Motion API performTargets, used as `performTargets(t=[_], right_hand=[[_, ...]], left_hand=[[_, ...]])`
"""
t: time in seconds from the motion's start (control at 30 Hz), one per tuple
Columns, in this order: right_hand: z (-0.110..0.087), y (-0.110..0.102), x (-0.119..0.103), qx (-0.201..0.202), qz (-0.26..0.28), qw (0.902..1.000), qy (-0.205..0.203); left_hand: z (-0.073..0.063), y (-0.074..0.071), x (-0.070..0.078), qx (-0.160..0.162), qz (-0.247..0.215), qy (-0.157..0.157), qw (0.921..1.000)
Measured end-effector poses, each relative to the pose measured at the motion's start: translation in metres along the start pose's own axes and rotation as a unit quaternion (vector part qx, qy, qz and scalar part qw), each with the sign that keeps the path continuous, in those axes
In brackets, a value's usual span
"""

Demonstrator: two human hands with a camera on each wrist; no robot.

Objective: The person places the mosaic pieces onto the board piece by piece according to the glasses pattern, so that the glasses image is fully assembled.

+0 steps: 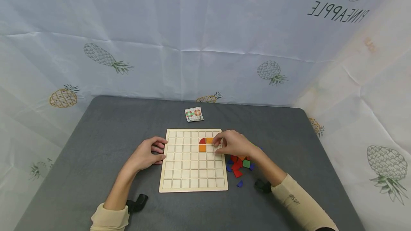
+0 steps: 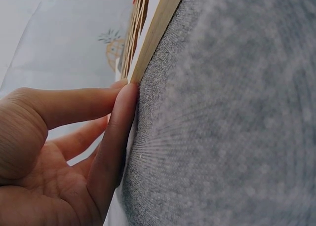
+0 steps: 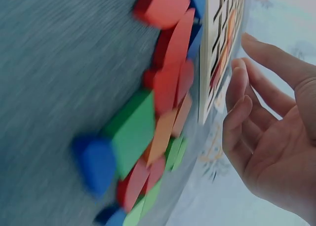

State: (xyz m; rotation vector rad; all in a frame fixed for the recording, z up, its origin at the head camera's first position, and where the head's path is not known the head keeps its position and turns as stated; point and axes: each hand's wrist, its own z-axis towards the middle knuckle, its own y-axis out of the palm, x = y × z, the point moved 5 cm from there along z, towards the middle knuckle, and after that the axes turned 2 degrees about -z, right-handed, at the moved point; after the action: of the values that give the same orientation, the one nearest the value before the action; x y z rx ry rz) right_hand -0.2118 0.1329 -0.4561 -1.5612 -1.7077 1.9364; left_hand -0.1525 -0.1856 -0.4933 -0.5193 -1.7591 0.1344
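Note:
A pale wooden grid board [image 1: 181, 165] lies flat on the table. On its upper right cells sit a red quarter-round tile [image 1: 202, 141], an orange square tile [image 1: 202, 148] below it and another orange tile [image 1: 209, 140] to its right. At the board's left edge, my left hand [image 1: 146, 156] touches the rim with fingers and thumb spread apart. My right hand [image 1: 236, 143] hovers at the upper right of the board, beside the second orange tile. In the right wrist view, a gap shows between thumb and fingers, with nothing held.
Loose red, blue, orange and green tiles [image 1: 237, 165] lie in a heap right of the board, partly under my right forearm. A single blue tile [image 1: 239, 184] is nearer me. Behind the board lies a small printed pattern card [image 1: 194, 114]. Grey cloth covers the table [image 1: 128, 117].

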Motion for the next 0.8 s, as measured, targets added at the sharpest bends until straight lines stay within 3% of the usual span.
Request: performTargets(t=[0.47,0.8], right_hand=[[-0.045,-0.005,0.04,-0.048,0.015,0.9982,0.031],[-0.055,-0.003,0.044,-0.04,-0.002,0.9992,0.0]], left_hand=[[0.0,-0.001,0.001,0.0,0.004,0.001,1.0],[0.0,-0.001,0.003,0.001,-0.003,-0.001,1.0]])
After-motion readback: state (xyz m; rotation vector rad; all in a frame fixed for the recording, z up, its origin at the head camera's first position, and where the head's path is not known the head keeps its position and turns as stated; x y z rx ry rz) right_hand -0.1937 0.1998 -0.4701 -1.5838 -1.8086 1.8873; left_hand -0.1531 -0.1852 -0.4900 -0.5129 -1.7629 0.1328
